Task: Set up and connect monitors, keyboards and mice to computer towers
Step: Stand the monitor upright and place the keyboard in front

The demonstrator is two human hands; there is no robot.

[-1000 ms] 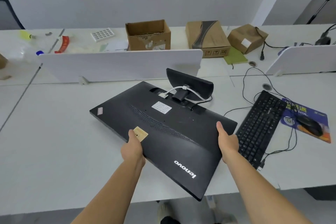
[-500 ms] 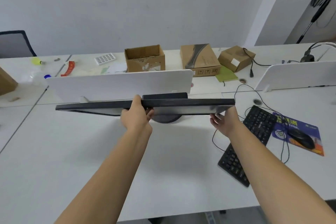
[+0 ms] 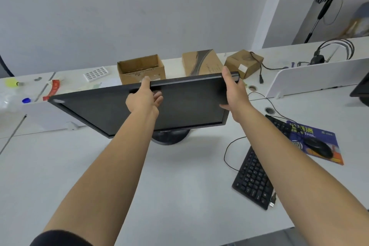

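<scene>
A black monitor [image 3: 95, 110] stands on its round base [image 3: 169, 139] on the white desk [image 3: 179, 195], screen facing me and leaning back. My left hand [image 3: 142, 99] holds the middle of its top edge, fingers over the rim and thumb in front of the screen. My right hand [image 3: 232, 90] grips the upper right corner, thumb in front, fingers hidden behind. A black keyboard [image 3: 253, 181] lies at an angle to the right, its loose USB plug [image 3: 272, 202] near the front edge. A black mouse [image 3: 317, 147] sits on a blue mousepad [image 3: 327, 138].
White dividers [image 3: 311, 78] run behind the monitor. Beyond them lie an open cardboard box [image 3: 139, 70], two closed boxes [image 3: 201, 62], a headset [image 3: 335, 50] and small clutter at the far left. Another dark screen [image 3: 361, 86] shows at the right edge. A thin black cable [image 3: 227, 152] loops on the desk.
The monitor went from lying face down, through edge-on, to standing on its base with the screen towards me. Both hands turned with it and now hold its top edge and right corner.
</scene>
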